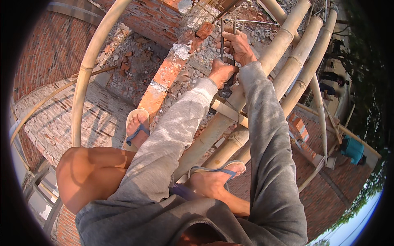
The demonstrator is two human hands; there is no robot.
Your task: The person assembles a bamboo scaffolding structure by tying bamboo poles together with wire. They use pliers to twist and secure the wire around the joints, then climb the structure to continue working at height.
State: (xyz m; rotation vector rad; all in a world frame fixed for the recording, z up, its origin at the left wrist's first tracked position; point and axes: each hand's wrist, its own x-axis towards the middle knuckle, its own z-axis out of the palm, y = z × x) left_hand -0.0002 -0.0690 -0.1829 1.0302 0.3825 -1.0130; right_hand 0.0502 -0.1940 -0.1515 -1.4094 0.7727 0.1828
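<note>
Two thin dark metal rods (222,28) stand up side by side at the top middle, over rubble. My left hand (221,74) is closed round their lower part. Higher up, my right hand (239,46) has its fingers bent about the rods, partly hiding them. Something dark shows under my left hand, too shaded to name. Just below and to the right of it, a bamboo crosspiece (230,113) lies across thicker bamboo poles (283,45). A narrow brick wall top (164,74) with mortar patches runs to the left of my hands.
One sandalled foot (137,127) rests on the wall top, the other (217,174) on the bamboo. A curved bamboo pole (88,61) rises at left. Broken brick (127,61) lies lower down. A person in a teal shirt (353,149) is far right, with more people (334,78) beyond.
</note>
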